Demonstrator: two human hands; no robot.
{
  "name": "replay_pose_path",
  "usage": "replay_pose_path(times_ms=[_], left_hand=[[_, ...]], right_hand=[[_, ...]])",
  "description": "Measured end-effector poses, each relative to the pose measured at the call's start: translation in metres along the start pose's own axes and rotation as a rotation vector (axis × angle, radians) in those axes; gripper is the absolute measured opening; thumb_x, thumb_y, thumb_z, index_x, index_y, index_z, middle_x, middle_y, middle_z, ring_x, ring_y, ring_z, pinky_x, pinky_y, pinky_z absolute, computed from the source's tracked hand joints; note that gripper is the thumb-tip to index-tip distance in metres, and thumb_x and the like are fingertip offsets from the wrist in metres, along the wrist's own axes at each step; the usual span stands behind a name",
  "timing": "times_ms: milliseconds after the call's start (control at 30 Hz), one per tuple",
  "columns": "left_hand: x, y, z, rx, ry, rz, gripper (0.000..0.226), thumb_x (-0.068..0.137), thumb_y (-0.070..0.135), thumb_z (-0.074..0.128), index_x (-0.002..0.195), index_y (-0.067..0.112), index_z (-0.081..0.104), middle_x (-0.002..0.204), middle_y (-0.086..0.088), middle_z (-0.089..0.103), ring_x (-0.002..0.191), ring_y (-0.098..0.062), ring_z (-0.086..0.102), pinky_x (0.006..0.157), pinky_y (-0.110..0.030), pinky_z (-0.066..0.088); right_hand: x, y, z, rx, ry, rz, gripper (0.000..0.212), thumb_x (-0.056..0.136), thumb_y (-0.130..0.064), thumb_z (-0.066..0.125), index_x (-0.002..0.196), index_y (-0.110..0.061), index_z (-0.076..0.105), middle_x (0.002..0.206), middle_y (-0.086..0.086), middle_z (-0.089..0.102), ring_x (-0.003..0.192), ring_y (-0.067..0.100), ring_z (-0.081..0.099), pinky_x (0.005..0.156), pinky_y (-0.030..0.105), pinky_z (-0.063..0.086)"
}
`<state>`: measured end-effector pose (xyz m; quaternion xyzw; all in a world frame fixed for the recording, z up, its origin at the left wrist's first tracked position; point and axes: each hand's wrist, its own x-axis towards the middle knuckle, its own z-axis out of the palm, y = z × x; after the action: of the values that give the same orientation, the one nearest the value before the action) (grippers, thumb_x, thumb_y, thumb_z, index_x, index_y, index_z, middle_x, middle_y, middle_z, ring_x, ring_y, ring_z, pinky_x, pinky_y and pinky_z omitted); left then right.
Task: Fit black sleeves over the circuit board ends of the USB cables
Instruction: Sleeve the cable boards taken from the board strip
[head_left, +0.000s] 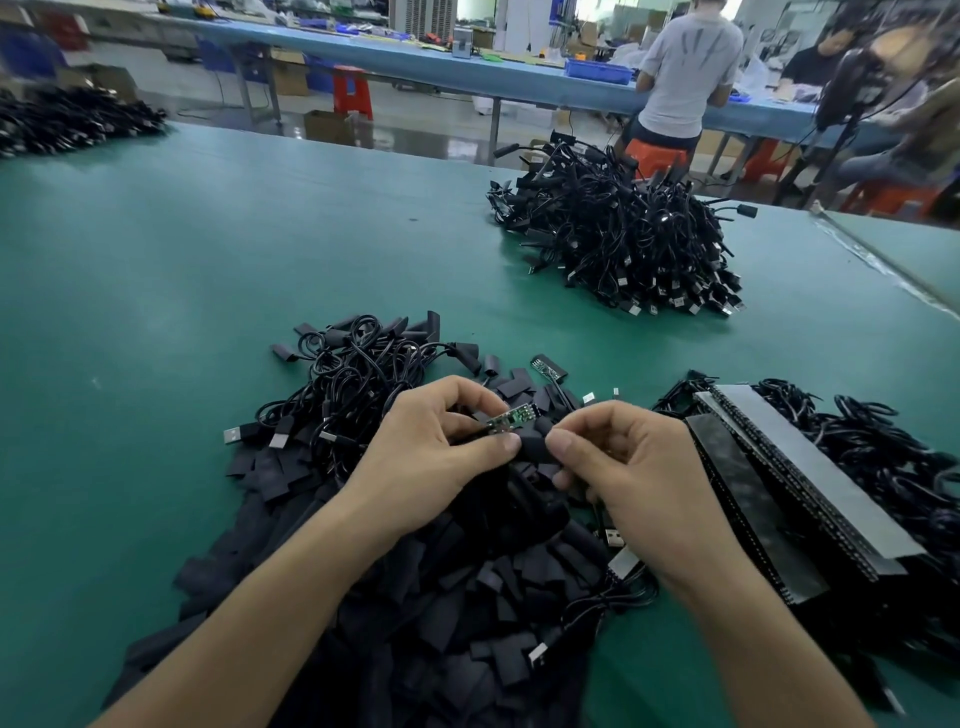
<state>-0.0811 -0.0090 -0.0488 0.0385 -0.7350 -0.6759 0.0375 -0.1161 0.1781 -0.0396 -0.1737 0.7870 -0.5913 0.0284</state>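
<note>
Black sleeves (467, 597) lie heaped on the table (156, 312). Above them the left hand (431, 457) pinches a board (506, 421), and the right hand (623, 467) pinches a sleeve (535, 448) just beside it. The far blue bin (597, 71) is too small to see into.

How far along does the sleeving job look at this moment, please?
Done: many cables in the far pile seem to carry sleeves. In hand: the left hand holds a bare green circuit board; the right hand pinches a black sleeve beside it, not yet on. Left: another bare board and a heap of loose sleeves.
</note>
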Motion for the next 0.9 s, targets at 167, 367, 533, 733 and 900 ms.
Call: replay_pose_path(times_ms=[167,367,533,733,900], left_hand=[[0.000,0.003,0.002,-0.032,-0.016,-0.033,0.014,0.086,0.005,0.075,0.095,0.011,0.066,0.072,-0.007,0.075,0.049,-0.009,0.062,0.046,-0.015,0.045],[0.004,-0.003,0.000,0.070,0.048,0.014,0.002,0.091,0.019,0.070,0.091,0.018,0.073,0.067,0.011,0.069,0.045,0.006,0.052,0.043,-0.005,0.035],[0.005,-0.005,0.000,0.092,0.013,0.045,0.009,0.094,0.011,0.066,0.093,0.015,0.075,0.069,0.007,0.073,0.048,0.007,0.054,0.047,-0.002,0.037],[0.005,-0.004,0.001,0.089,-0.014,0.050,0.010,0.094,0.011,0.066,0.092,0.009,0.075,0.067,0.004,0.072,0.046,0.007,0.053,0.049,-0.002,0.037],[0.005,-0.004,0.001,0.077,-0.017,0.053,0.010,0.094,0.011,0.066,0.091,0.009,0.075,0.066,0.003,0.072,0.047,0.007,0.053,0.049,-0.003,0.037]], right_hand=[[-0.005,-0.002,0.005,-0.248,-0.070,-0.114,0.028,0.072,-0.018,0.086,0.092,-0.035,0.076,0.084,-0.021,0.073,0.078,-0.002,0.069,0.071,0.013,0.053],[-0.004,-0.002,0.000,-0.277,0.073,-0.122,0.031,0.068,-0.019,0.089,0.089,-0.038,0.077,0.084,-0.022,0.073,0.076,-0.003,0.067,0.068,0.010,0.049],[0.000,-0.001,-0.008,-0.154,0.175,-0.090,0.028,0.063,-0.017,0.091,0.083,-0.032,0.078,0.079,-0.017,0.074,0.069,0.000,0.068,0.063,0.012,0.051],[0.001,-0.001,-0.011,-0.168,0.119,-0.108,0.028,0.064,-0.020,0.090,0.088,-0.029,0.078,0.078,-0.021,0.073,0.068,-0.004,0.068,0.063,0.009,0.050],[0.002,0.003,-0.012,-0.199,0.068,-0.106,0.026,0.065,-0.018,0.090,0.089,-0.023,0.080,0.069,-0.023,0.071,0.054,-0.008,0.059,0.055,0.003,0.041]])
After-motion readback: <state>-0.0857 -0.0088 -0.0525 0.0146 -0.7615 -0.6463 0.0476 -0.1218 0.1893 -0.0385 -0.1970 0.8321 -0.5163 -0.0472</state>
